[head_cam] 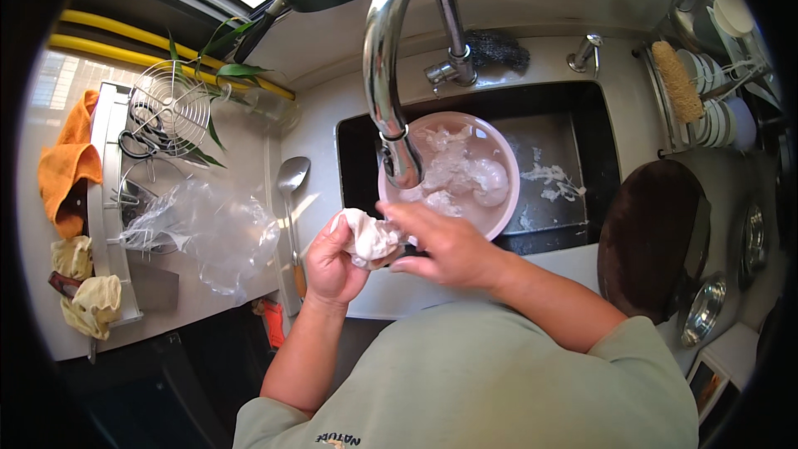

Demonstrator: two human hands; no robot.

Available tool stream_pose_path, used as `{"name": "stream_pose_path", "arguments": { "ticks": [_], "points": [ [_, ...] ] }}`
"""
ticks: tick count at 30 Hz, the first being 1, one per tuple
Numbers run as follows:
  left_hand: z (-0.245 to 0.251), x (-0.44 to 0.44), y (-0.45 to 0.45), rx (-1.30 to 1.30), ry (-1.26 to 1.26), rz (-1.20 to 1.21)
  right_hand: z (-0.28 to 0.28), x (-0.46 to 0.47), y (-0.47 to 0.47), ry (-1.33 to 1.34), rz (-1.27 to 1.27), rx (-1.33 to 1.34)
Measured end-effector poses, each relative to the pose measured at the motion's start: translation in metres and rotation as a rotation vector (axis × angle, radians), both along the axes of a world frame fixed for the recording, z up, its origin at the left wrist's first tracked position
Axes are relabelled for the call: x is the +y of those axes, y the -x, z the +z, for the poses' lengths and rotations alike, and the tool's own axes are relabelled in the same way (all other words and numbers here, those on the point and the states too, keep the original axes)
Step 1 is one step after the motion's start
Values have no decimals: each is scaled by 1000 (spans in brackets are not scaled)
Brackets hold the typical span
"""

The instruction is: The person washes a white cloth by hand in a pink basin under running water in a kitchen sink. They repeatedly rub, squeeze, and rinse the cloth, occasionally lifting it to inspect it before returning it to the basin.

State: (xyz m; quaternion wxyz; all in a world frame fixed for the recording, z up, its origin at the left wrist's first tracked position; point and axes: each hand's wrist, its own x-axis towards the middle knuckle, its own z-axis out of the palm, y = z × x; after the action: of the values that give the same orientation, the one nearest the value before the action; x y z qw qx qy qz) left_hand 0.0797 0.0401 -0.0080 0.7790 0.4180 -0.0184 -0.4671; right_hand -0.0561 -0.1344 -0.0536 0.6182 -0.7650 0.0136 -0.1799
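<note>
My left hand (340, 271) grips a pale, folded, soft lump (369, 238), possibly raw meat or offal. My right hand (450, 251) is at the lump's right side, thumb and fingers spread; whether its fingertips touch the lump is unclear. Just beyond both hands, a pink basin (513, 199) stands in the dark sink (595, 137). Water in it holds several whitish, ragged pieces (450, 165) and a rounder pale piece (490, 182). White scraps (552, 179) lie on the sink floor to the basin's right.
A chrome faucet (381, 68) arches over the basin. Left of the sink lie a metal spatula (293, 176), a clear plastic bag (215, 231) and scissors (140, 144). A dark round board (648, 237) and a dish rack (662, 131) stand at the right.
</note>
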Motion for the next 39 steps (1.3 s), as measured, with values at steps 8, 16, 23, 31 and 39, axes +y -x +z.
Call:
{"name": "stream_pose_path", "arguments": {
  "ticks": [8, 16, 23, 31, 39],
  "points": [
    [-4, 11, -14, 114, -27, 88, -37, -2, -21, 122, -48, -54],
    [-23, 7, -13, -429, -591, -87, -38, -13, -23, -1273, 312, 415],
    [-34, -1, -4, -368, -442, -452, -33, -11, -44, -1148, 342, 440],
    [-33, -1, -2, 33, -531, -305, -40, -17, -47, 30, -228, 238],
    [-23, -5, 10, 173, -483, -175, -27, 1, -12, 108, 46, -40]
  ]
}}
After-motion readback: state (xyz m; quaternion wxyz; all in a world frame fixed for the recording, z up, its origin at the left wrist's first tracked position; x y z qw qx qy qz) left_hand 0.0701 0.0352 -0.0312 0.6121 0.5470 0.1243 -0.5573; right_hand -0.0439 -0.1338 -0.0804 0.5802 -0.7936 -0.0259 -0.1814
